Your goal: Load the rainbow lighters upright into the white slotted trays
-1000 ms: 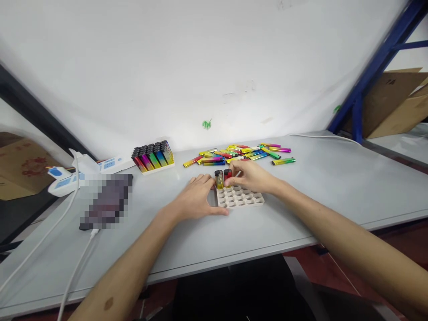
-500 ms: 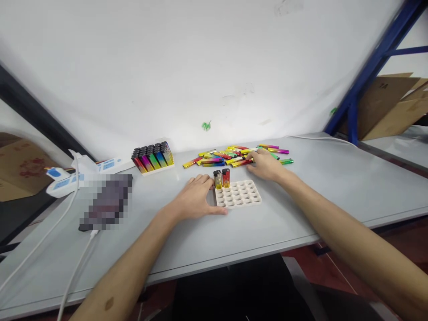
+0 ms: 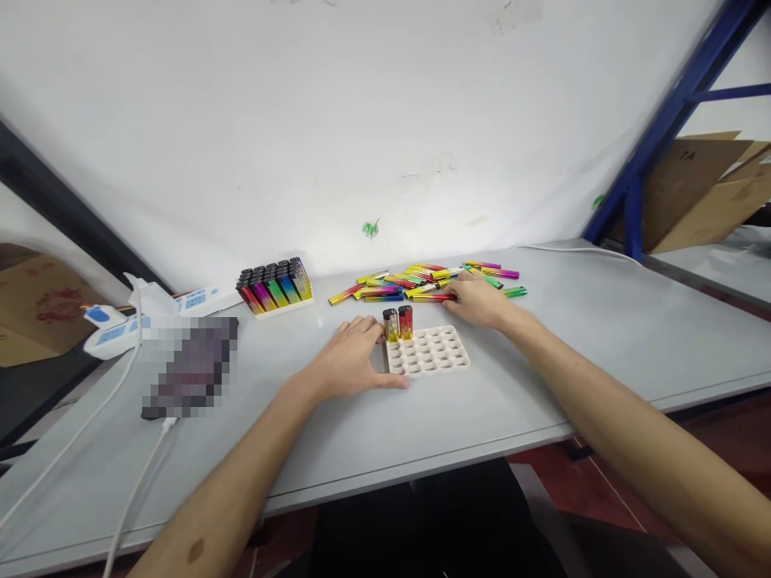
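My left hand (image 3: pixel 355 357) grips the left side of a white tray (image 3: pixel 454 365) with rows of holes, its thumb along the front edge and its fingers by the back left corner. Two lighters stand upright in the tray's back left holes: a silver-and-yellow lighter (image 3: pixel 391 325) and a red lighter (image 3: pixel 405 323). Farther back, my right hand (image 3: pixel 475 299) is closed at a pile of loose lighters (image 3: pixel 385 291), its fingertips at the right end of a red-and-yellow lighter (image 3: pixel 430 298) lying flat. The fingertips are partly hidden.
A full block of black-topped lighters (image 3: pixel 275 287) stands at the back left. Left of it are a white power strip (image 3: pixel 198 302) and a blurred-out dark device (image 3: pixel 193 365) with a white cable (image 3: pixel 148 474). A wall (image 3: pixel 373 128) rises behind the table.
The red-and-yellow lighter at my right fingertips has turned slightly and now lies more level. My right hand has shifted barely. My left hand and the tray keep their places.
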The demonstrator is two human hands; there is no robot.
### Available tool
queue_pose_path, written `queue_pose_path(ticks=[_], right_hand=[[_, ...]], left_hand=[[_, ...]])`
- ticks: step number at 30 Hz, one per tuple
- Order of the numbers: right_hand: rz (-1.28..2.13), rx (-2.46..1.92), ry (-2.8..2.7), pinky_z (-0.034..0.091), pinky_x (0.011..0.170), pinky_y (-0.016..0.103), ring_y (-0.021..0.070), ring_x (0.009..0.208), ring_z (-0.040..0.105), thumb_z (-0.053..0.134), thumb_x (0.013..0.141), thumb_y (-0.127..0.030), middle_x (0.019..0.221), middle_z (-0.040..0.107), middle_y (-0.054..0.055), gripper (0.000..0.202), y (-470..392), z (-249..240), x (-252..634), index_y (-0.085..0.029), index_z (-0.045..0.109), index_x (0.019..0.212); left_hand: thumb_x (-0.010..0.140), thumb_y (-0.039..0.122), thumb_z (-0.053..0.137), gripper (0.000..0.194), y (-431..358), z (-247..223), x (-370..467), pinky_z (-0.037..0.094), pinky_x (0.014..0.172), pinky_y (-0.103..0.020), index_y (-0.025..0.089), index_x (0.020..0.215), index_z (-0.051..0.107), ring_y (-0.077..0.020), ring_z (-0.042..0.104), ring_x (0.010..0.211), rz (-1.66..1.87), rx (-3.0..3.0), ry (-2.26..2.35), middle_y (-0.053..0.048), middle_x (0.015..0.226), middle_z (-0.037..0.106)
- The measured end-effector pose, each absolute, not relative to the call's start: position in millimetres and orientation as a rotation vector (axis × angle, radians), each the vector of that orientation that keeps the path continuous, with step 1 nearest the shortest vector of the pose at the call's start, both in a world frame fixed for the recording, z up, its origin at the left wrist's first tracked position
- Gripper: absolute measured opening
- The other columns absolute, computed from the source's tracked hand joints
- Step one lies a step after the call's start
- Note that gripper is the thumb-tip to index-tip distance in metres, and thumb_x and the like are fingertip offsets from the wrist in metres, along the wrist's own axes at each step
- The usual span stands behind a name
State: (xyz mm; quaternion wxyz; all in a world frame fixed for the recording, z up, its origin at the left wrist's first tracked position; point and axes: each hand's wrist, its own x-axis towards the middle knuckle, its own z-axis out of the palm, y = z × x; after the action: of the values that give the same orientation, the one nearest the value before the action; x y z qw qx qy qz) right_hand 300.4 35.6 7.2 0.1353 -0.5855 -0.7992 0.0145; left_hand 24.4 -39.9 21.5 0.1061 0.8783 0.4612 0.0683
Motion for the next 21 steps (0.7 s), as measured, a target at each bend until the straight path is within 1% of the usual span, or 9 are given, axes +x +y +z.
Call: queue_pose_path(ticks=[3, 6, 9, 11, 12, 14, 16, 17, 21], right_hand=[[0.156, -1.573, -2.221, 0.045, 0.087, 0.040, 0.0291, 0.101, 0.060, 0.060, 0.090, -0.032, 0.104, 0.065, 0.014, 0.020, 35.6, 10.5, 298.9, -0.017, 0.072, 0.094], [0.436, -1.411, -1.962, 0.046, 0.083, 0.037, 0.0237, 0.091, 0.063, 0.061, 0.090, -0.042, 0.095, 0.070, 0.008, 0.024, 32.1, 17.7, 294.3, -0.019, 0.067, 0.085], [0.762, -1.209, -1.610, 0.049, 0.078, 0.034, 0.0189, 0.080, 0.064, 0.060, 0.090, -0.052, 0.084, 0.070, 0.003, 0.032, 28.1, 22.9, 288.3, -0.022, 0.055, 0.083], [0.945, -1.079, -1.411, 0.051, 0.067, 0.031, 0.0157, 0.065, 0.061, 0.061, 0.087, -0.059, 0.074, 0.065, -0.002, 0.037, 27.2, 23.7, 285.1, -0.024, 0.047, 0.085], [1.009, -1.035, -1.335, 0.049, 0.058, 0.028, 0.0136, 0.057, 0.057, 0.063, 0.086, -0.061, 0.068, 0.061, -0.004, 0.039, 27.2, 23.5, 283.9, -0.025, 0.045, 0.087], [1.084, -1.010, -1.237, 0.036, 0.043, 0.022, 0.0093, 0.043, 0.042, 0.065, 0.084, -0.062, 0.060, 0.049, -0.008, 0.040, 28.0, 22.9, 282.4, -0.026, 0.047, 0.090], [1.128, -1.021, -1.189, 0.022, 0.037, 0.020, 0.0065, 0.039, 0.027, 0.065, 0.085, -0.061, 0.057, 0.039, -0.009, 0.038, 28.7, 22.7, 281.7, -0.025, 0.053, 0.091], [1.149, -1.028, -1.182, 0.019, 0.037, 0.020, 0.0060, 0.040, 0.025, 0.065, 0.085, -0.060, 0.057, 0.037, -0.009, 0.038, 28.7, 22.9, 281.5, -0.024, 0.055, 0.091], [1.158, -1.016, -1.215, 0.025, 0.038, 0.020, 0.0085, 0.045, 0.037, 0.067, 0.083, -0.060, 0.060, 0.046, -0.006, 0.039, 26.4, 24.6, 280.3, -0.024, 0.057, 0.094]], left_hand=[[0.067, 0.083, 0.064, 0.073, -39.7, 21.0, 24.2, 0.042, 0.094, -0.046, 0.020, 0.103, 0.056, -0.0320, 0.053, 0.105, 0.208, 2.593, 1.359, -0.011, 0.112, 0.058], [0.068, 0.083, 0.063, 0.073, -39.2, 20.3, 24.0, 0.042, 0.094, -0.046, 0.020, 0.103, 0.056, -0.0322, 0.054, 0.106, 0.205, 2.603, 1.354, -0.011, 0.113, 0.058], [0.067, 0.084, 0.062, 0.074, -38.8, 20.0, 23.8, 0.042, 0.094, -0.046, 0.020, 0.103, 0.056, -0.0321, 0.054, 0.105, 0.202, 2.605, 1.346, -0.011, 0.112, 0.059], [0.067, 0.084, 0.062, 0.075, -38.8, 20.1, 23.7, 0.042, 0.094, -0.046, 0.020, 0.104, 0.056, -0.0320, 0.053, 0.105, 0.205, 2.604, 1.346, -0.011, 0.112, 0.059], [0.067, 0.084, 0.062, 0.075, -39.0, 20.3, 23.7, 0.042, 0.094, -0.046, 0.020, 0.104, 0.056, -0.0319, 0.053, 0.105, 0.206, 2.604, 1.347, -0.011, 0.112, 0.059], [0.067, 0.084, 0.062, 0.074, -39.4, 21.0, 23.8, 0.042, 0.094, -0.046, 0.020, 0.103, 0.056, -0.0318, 0.053, 0.104, 0.207, 2.603, 1.349, -0.011, 0.112, 0.059], [0.067, 0.084, 0.062, 0.074, -39.7, 21.7, 24.0, 0.042, 0.093, -0.045, 0.020, 0.101, 0.056, -0.0317, 0.054, 0.104, 0.208, 2.597, 1.353, -0.011, 0.112, 0.059], [0.066, 0.085, 0.063, 0.073, -39.8, 21.9, 24.1, 0.042, 0.093, -0.045, 0.020, 0.101, 0.056, -0.0317, 0.054, 0.104, 0.210, 2.594, 1.355, -0.011, 0.111, 0.059], [0.066, 0.085, 0.062, 0.074, -39.7, 22.0, 24.3, 0.042, 0.093, -0.045, 0.021, 0.102, 0.056, -0.0318, 0.054, 0.104, 0.219, 2.594, 1.350, -0.010, 0.111, 0.059]])
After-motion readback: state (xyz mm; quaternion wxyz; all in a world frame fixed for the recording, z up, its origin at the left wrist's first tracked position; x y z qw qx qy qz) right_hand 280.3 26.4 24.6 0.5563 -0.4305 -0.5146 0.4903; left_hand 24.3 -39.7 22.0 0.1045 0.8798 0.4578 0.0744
